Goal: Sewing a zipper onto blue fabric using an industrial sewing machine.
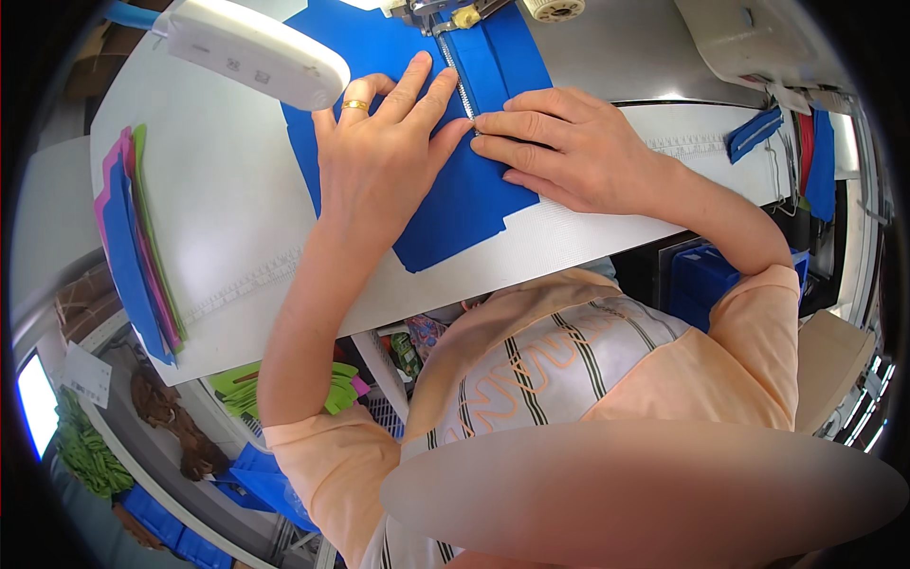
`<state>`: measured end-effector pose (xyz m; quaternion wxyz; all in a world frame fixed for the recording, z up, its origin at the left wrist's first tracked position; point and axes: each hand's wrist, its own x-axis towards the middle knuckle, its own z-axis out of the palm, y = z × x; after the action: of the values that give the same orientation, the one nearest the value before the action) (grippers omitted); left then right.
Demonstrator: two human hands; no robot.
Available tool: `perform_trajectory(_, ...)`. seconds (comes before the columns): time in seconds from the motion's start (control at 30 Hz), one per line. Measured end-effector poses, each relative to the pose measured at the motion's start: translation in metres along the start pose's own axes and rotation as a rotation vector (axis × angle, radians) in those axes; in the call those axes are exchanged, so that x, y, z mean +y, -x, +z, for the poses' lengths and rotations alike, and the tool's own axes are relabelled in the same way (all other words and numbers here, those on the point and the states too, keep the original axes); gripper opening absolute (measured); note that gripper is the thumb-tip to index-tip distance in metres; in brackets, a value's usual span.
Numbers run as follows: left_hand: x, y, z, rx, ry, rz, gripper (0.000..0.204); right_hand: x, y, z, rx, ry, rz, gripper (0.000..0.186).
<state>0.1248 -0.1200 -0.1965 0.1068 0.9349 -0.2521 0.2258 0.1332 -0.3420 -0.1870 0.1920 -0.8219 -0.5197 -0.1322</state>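
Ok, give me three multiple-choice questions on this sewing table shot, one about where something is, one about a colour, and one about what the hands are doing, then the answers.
1. Where does the stack of cut fabric pieces lie?
A. At the table's left edge
B. Under the right hand
C. On the person's lap

2. What colour is the fabric under the hands?
A. Green
B. Blue
C. White

3. How do the hands meet the fabric?
A. Both lifted clear of it
B. One pinching a corner in the air
C. Both pressed flat on it

Answers:
1 A: the stack of cut fabric pieces sits on the left of the white table.
2 B: the blue fabric carries a zipper running up to the sewing machine foot.
3 C: the left hand and right hand lie open, palms down, fingertips beside the zipper.
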Motion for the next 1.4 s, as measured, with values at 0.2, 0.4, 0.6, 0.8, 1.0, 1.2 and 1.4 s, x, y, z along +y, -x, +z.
perform_trajectory(0.2, -0.007, -0.011, 0.005, 0.086, -0.024, 0.042, 0.036, 0.008, -0.005, 0.003, 0.034, 0.035, -0.004, 0.035)
perform_trajectory(0.4, -0.011, -0.011, 0.004, -0.004, 0.088, -0.032, 0.038, 0.012, -0.008, 0.004, 0.047, 0.015, -0.001, 0.036)
perform_trajectory(0.6, -0.013, -0.012, 0.006, 0.001, 0.092, -0.036, 0.038, 0.014, -0.010, 0.005, 0.050, 0.020, 0.000, 0.036)
perform_trajectory(0.8, -0.013, -0.012, 0.006, -0.001, 0.094, -0.030, 0.037, 0.015, -0.009, 0.007, 0.062, 0.032, -0.009, 0.036)
perform_trajectory(1.0, -0.012, -0.012, 0.007, 0.008, 0.086, -0.025, 0.037, 0.015, -0.009, 0.007, 0.064, 0.023, -0.001, 0.035)
perform_trajectory(1.2, -0.013, -0.014, 0.007, 0.007, 0.070, -0.022, 0.037, 0.017, -0.009, 0.007, 0.056, 0.036, 0.000, 0.034)
perform_trajectory(1.4, -0.015, -0.018, 0.009, 0.128, -0.004, 0.089, 0.033, 0.016, -0.009, 0.007, 0.072, 0.034, 0.011, 0.034)
